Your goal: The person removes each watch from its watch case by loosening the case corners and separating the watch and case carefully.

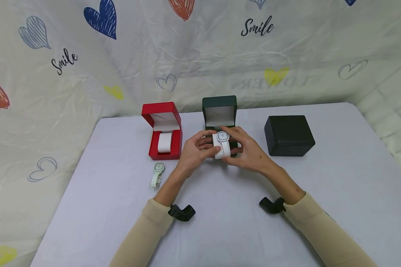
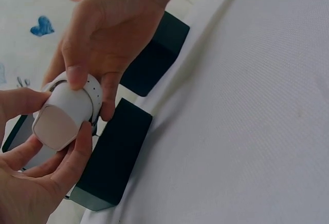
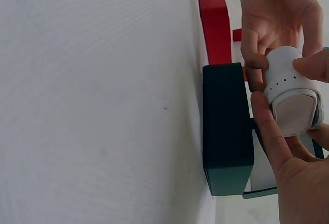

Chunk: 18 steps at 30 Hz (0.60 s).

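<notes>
A white wristwatch (image 1: 222, 137) is looped round a white watch cushion (image 2: 71, 103), and both hands hold the pair just in front of the open green box (image 1: 219, 111). My left hand (image 1: 198, 149) grips the cushion, its thumb across the near side. From the right, my right hand (image 1: 248, 151) pinches the watch, forefinger near the dial and thumb at the strap's lower end. A row of holes in the strap (image 3: 282, 82) shows in the right wrist view. The hands partly hide the green box's base.
An open red box (image 1: 177, 144) with a white cushion (image 1: 165, 142) inside stands to the left. In front of it lies a pale green watch (image 1: 157, 175). A closed black box (image 1: 289, 135) sits at the right. A patterned curtain (image 1: 204, 52) hangs behind the table.
</notes>
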### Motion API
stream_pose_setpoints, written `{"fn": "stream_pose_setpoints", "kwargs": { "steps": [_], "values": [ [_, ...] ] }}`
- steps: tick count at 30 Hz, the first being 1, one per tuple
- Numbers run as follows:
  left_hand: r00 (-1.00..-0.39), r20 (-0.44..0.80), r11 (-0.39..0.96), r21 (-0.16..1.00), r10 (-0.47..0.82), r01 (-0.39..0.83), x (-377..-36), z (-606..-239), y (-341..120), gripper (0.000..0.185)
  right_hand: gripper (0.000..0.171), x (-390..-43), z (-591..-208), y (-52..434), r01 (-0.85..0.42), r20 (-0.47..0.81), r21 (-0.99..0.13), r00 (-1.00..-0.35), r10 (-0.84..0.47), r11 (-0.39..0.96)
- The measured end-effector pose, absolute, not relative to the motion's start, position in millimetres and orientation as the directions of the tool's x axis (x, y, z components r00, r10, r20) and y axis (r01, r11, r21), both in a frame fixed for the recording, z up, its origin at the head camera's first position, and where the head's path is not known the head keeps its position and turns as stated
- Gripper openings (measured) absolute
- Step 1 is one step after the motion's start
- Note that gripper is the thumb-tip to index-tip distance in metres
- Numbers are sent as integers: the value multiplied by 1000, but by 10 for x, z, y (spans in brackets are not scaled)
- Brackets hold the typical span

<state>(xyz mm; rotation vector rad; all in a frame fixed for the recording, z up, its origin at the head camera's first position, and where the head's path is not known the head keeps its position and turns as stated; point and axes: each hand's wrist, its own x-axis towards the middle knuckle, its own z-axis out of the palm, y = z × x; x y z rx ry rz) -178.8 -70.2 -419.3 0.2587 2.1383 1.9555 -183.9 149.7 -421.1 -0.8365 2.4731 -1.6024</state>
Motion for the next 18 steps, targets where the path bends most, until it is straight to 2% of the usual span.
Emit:
{"fn": "stream_pose_setpoints", "kwargs": {
  "steps": [18],
  "values": [
    [-956, -69, 121, 992, 285, -36, -1806, -4190, -688, 53, 92, -1837, -4228, 1516, -397, 216, -863, -850, -480, 313]
  ]
}}
